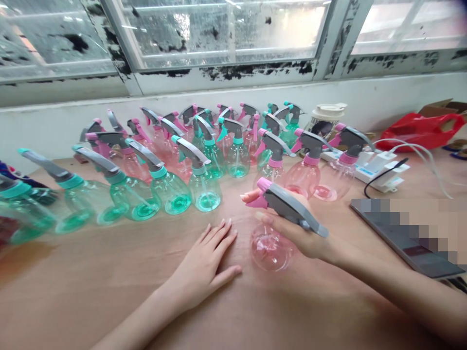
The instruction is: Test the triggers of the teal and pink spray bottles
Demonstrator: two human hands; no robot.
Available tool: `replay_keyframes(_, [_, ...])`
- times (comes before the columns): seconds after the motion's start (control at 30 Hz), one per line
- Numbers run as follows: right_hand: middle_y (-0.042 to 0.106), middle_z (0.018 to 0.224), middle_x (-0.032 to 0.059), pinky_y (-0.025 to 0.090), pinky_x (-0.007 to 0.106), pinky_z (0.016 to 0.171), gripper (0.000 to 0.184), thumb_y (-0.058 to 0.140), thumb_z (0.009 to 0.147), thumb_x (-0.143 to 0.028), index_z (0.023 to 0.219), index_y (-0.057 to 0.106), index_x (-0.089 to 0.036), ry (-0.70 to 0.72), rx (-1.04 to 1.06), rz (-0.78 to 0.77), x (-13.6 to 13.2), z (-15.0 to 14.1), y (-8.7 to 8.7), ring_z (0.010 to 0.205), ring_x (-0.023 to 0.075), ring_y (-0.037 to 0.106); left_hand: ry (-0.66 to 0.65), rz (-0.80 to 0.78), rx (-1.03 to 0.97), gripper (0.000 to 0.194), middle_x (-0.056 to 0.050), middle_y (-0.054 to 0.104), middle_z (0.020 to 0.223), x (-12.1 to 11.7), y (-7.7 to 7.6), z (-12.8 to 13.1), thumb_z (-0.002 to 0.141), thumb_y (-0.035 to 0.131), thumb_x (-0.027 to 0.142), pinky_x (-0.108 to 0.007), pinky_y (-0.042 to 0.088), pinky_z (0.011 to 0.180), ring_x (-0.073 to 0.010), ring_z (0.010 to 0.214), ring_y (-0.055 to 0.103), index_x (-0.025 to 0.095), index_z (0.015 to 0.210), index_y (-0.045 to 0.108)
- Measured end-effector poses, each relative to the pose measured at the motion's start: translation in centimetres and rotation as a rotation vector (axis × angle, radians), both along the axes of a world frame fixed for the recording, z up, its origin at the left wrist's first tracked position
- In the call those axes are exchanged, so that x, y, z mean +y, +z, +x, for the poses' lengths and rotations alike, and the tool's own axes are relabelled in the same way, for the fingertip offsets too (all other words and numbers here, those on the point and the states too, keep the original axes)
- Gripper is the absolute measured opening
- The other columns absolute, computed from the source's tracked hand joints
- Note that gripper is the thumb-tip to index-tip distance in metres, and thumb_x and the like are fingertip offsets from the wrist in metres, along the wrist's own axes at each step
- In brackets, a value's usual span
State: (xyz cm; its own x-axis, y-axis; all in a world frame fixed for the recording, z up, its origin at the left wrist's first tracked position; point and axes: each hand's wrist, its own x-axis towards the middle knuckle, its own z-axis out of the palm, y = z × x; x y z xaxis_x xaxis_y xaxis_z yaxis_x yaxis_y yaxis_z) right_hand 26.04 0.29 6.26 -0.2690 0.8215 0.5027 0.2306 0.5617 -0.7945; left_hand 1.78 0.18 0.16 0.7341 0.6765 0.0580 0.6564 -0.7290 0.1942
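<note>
My right hand (292, 228) is wrapped around the neck of a pink spray bottle (272, 250), just under its grey head with pink nozzle and trigger. The bottle is upright at the table's middle, its clear pink base showing below my fingers. My left hand (207, 257) lies flat on the wooden table (91, 291), fingers apart, a little left of that bottle and holding nothing. Beyond it stands a green spray bottle (205, 192), one of several in a row. Behind my right hand are more pink spray bottles, including one (304, 172) with a pink collar.
A white power strip (383, 172) with plugs and cables lies at the right, near a red plastic bag (419, 130). A dark tablet or phone (404, 238), partly pixelated, lies by my right forearm. A lidded paper cup (324, 119) stands by the wall under the windows.
</note>
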Motion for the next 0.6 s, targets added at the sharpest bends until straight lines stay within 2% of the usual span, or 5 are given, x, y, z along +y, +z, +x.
replay_keyframes(0.1, [0.07, 0.105, 0.0055, 0.055, 0.04, 0.081, 0.023, 0.059, 0.09, -0.036, 0.111, 0.064, -0.026, 0.009, 0.046, 0.037, 0.03, -0.12, -0.07, 0.089, 0.0227, 0.068, 0.0, 0.001, 0.006, 0.068, -0.013, 0.03, 0.158, 0.01, 0.03, 0.03, 0.096, 0.043, 0.059, -0.055, 0.022, 0.119, -0.0304, 0.146, 0.026, 0.019, 0.15, 0.035])
replay_keyframes(0.2, [0.07, 0.113, 0.0071, 0.053, 0.043, 0.092, 0.024, 0.06, 0.09, -0.033, 0.112, 0.065, -0.026, 0.027, 0.069, 0.037, 0.11, -0.18, -0.01, 0.106, 0.025, 0.066, 0.003, 0.005, 0.032, 0.069, -0.013, 0.029, 0.158, -0.02, 0.13, 0.1, 0.096, 0.041, 0.06, -0.054, 0.022, 0.119, -0.0294, 0.147, 0.025, 0.017, 0.149, 0.035])
replay_keyframes(0.6, [0.07, 0.115, 0.008, 0.053, 0.045, 0.095, 0.031, 0.061, 0.089, -0.03, 0.119, 0.062, -0.025, 0.057, 0.081, 0.046, 0.17, -0.1, 0.01, 0.11, 0.0256, 0.065, 0.007, 0.002, 0.074, 0.07, -0.013, 0.027, 0.158, 0.06, 0.4, 0.2, 0.096, 0.038, 0.061, -0.054, 0.022, 0.12, -0.0277, 0.148, 0.023, 0.015, 0.149, 0.035])
